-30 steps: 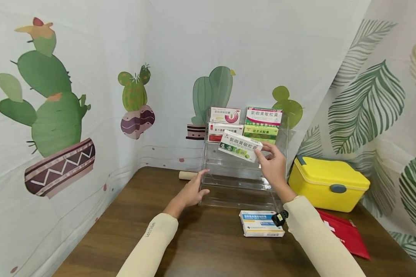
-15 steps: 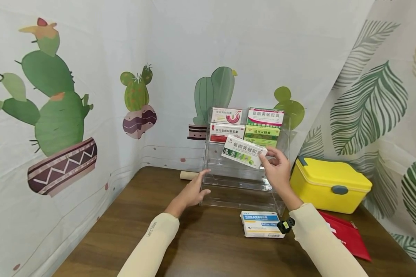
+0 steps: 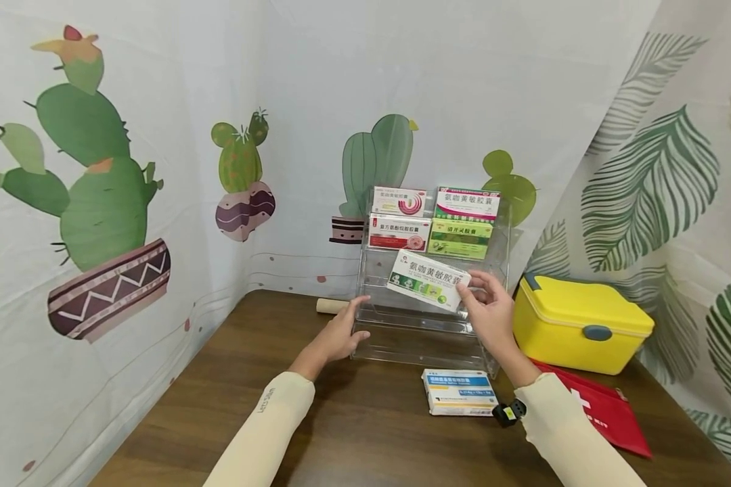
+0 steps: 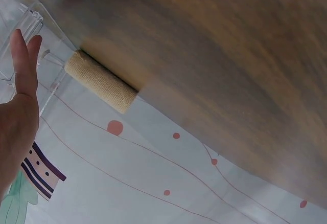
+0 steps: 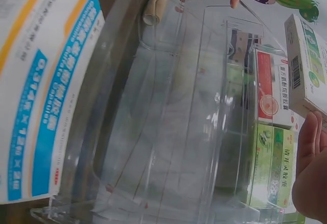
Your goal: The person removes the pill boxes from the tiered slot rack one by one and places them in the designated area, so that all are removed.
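In the head view my right hand point(image 3: 492, 311) pinches the right end of a white and green medicine box point(image 3: 426, 281). The box is tilted, its right end lower, in front of a clear stepped display rack point(image 3: 414, 319). My left hand point(image 3: 338, 337) has its fingers extended at the rack's left side, seemingly touching it. On the rack's upper tiers stand a white-pink box point(image 3: 400, 202), a magenta-white box point(image 3: 466, 203), a red-white box point(image 3: 399, 233) and a green box point(image 3: 459, 238). The right wrist view shows the held box point(image 5: 306, 63) apart from the rack.
A blue and white medicine box point(image 3: 459, 392) lies on the wooden table point(image 3: 365, 433) before the rack. On the right are a yellow case point(image 3: 581, 325) and a red first-aid pouch point(image 3: 609, 412). A beige roll point(image 4: 101, 81) lies behind the rack's left side.
My right hand has lowered the white and green box from in front of the red-white and green boxes to the tier below them. The left hand stays at the rack's side.
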Demonstrator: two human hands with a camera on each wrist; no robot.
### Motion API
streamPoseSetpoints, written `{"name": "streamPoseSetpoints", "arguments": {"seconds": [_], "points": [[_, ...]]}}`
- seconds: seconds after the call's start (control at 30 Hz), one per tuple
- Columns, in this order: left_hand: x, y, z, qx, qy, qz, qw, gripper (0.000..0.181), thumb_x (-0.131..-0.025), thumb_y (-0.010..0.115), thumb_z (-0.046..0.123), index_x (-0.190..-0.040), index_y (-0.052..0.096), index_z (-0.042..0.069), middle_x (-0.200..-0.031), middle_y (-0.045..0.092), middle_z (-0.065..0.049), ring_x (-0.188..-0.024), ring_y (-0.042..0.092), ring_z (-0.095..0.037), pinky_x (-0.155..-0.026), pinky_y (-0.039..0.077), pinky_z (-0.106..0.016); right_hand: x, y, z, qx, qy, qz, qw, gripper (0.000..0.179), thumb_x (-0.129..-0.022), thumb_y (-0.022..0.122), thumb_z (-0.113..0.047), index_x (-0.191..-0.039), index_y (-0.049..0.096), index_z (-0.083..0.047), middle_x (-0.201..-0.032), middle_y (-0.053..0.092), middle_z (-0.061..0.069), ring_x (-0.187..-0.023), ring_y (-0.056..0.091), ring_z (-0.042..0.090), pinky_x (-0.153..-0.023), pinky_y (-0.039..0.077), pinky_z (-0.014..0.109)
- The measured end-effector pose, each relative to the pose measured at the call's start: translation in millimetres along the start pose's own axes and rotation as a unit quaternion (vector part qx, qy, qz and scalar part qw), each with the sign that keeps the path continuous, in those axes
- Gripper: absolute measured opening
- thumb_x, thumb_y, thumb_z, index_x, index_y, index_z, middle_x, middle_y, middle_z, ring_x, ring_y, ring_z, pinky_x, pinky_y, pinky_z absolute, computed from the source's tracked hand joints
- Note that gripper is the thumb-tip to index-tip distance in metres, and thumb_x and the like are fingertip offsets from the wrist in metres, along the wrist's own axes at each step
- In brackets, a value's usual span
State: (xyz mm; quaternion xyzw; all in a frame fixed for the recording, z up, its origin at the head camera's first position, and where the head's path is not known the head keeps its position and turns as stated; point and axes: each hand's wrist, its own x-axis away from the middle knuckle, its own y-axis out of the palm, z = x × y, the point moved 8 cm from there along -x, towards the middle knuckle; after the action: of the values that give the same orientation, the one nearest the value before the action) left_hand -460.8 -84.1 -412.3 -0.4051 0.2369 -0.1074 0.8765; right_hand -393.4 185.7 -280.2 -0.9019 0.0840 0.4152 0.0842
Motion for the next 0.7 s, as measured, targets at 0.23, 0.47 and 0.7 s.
{"name": "streamPoseSetpoints", "arguments": {"seconds": [0.23,0.47,0.7], "points": [[-0.6,-1.1,0.1,-0.007,0.000,0.003,1.0000,0.076,-0.098,0.064,0.022,-0.156,0.015,0.026,-0.156,0.031,-0.019,-0.134,0.043,-0.042,-0.104,0.040,-0.055,6.4,0,0,0.000,0.002,-0.008,1.0000,0.032,-0.090,0.068,0.006,-0.121,0.060,0.012,-0.095,0.063,0.029,-0.058,0.062,0.017,-0.041,0.044,0.021],[0.3,-1.8,1.2,0.000,0.002,0.002,1.0000,0.075,-0.098,0.063,0.023,-0.156,0.016,0.021,-0.156,0.030,-0.021,-0.133,0.042,-0.043,-0.104,0.039,-0.057,14.8,3,0,0.006,0.030,-0.018,0.9994,0.032,-0.091,0.068,0.004,-0.122,0.062,0.009,-0.095,0.064,0.026,-0.058,0.061,0.016,-0.041,0.045,0.023],[0.6,-1.7,0.6,-0.003,-0.007,0.000,1.0000,0.075,-0.098,0.063,0.023,-0.157,0.016,0.023,-0.156,0.030,-0.021,-0.131,0.045,-0.042,-0.103,0.040,-0.056,23.0,4,-1,0.028,0.028,-0.023,0.9989,0.032,-0.090,0.069,0.003,-0.121,0.063,0.008,-0.092,0.065,0.024,-0.061,0.063,0.019,-0.046,0.047,0.022]]}}
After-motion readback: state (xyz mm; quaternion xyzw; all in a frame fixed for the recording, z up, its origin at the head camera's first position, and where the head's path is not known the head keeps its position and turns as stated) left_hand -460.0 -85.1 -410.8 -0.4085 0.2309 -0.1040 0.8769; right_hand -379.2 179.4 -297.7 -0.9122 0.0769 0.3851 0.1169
